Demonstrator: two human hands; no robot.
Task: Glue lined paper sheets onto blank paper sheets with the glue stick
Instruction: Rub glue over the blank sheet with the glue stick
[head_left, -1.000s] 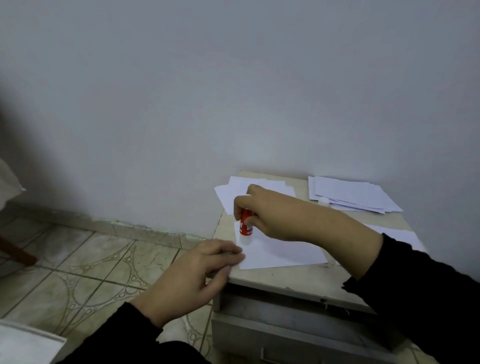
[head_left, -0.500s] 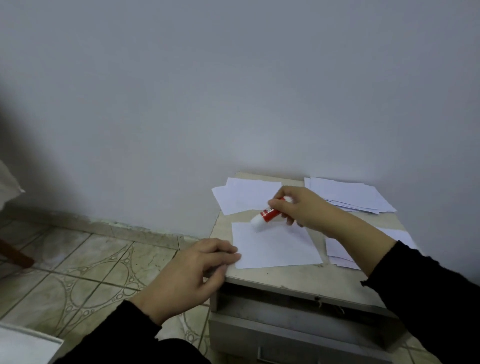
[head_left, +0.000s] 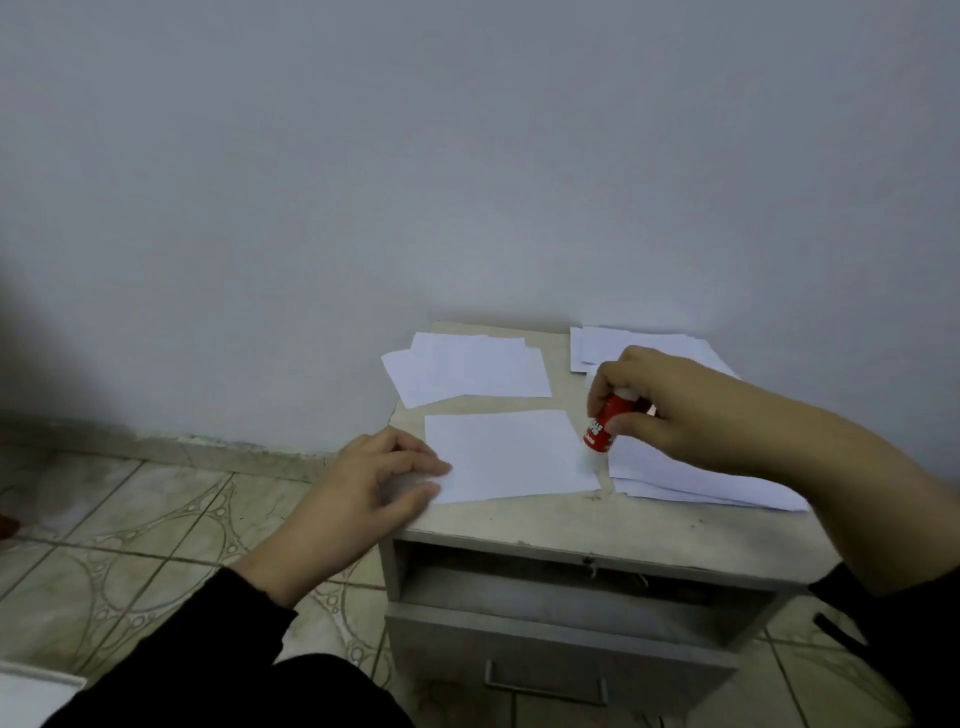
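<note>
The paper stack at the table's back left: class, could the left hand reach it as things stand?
Probably yes. The left hand only rests on the near sheet; nothing stands between it and the back-left stack, and the right hand holds the glue stick elsewhere.

single sheet (head_left: 511, 454) front-left on cabinet top (head_left: 597, 525), one paper pile (head_left: 467, 371) behind it, another pile (head_left: 691, 478) right, drawer (head_left: 561, 649) below.

- One glue stick (head_left: 602, 425), red.
- One single paper sheet (head_left: 511, 454) lying apart.
- Three loose piles of paper: back left (head_left: 467, 371), back right (head_left: 597, 348), right (head_left: 685, 480); sheets per pile cannot be counted.
- Two hands: left (head_left: 363, 491), right (head_left: 670, 405).
- One table (head_left: 597, 525), one drawer (head_left: 550, 644).
</note>
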